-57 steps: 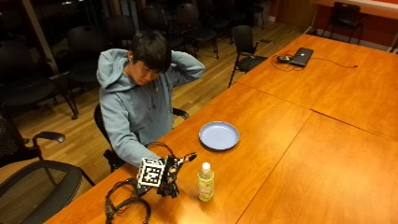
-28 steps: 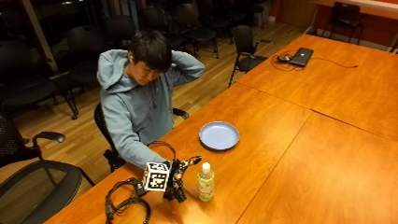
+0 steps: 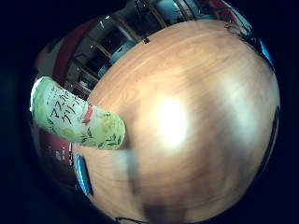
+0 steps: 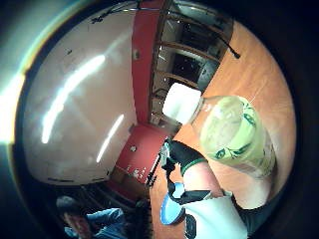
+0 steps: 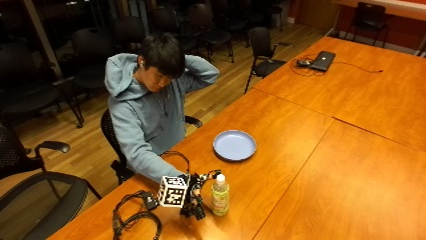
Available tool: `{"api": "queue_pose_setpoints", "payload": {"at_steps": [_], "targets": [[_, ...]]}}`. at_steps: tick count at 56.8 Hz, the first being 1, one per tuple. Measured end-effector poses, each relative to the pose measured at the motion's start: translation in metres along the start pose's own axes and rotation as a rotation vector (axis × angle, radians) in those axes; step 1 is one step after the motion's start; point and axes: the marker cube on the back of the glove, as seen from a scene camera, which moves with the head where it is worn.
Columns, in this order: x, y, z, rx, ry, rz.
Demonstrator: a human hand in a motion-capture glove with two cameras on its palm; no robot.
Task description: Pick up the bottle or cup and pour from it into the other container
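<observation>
Closing in since half a sec ago: your gloved right hand (image 5: 194,200) is now right beside the bottle (image 5: 220,196), nearer than before, tho I can't tell from the outside view if it's touching. The bottle hasn't moved; it stands upright on the wooden table (image 5: 346,165), near the edge where you sit, w/ the blue plate (image 5: 234,145) well apart, further along the table. Your other arm stays bent up behind your head.

Grip: can't tell whether the fingers are spread or curled round anything. In the thumb-side palm view one gloved finger (image 4: 183,152) shows just beside the bottle (image 4: 234,134), close to the palm.

Label: yellow-green w/ leaf pics, white cap (image 4: 181,102). The little-finger-side view shows the bottle (image 3: 77,116) w/ Japanese writing in green plus a small red mark; chars too small to read for sure. No brand legible.
</observation>
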Motion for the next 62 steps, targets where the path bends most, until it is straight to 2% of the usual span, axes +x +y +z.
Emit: {"api": "queue_pose_setpoints", "payload": {"at_steps": [3,22,51,62], "targets": [[-0.001,0.006,0.002,-0.058,0.001,0.075],[-0.004,0.000,0.019,-0.076,-0.059,0.137],[-0.003,0.004,0.044,-0.123,-0.115,0.150],[-0.008,0.002,0.050,-0.081,-0.220,0.189]]}}
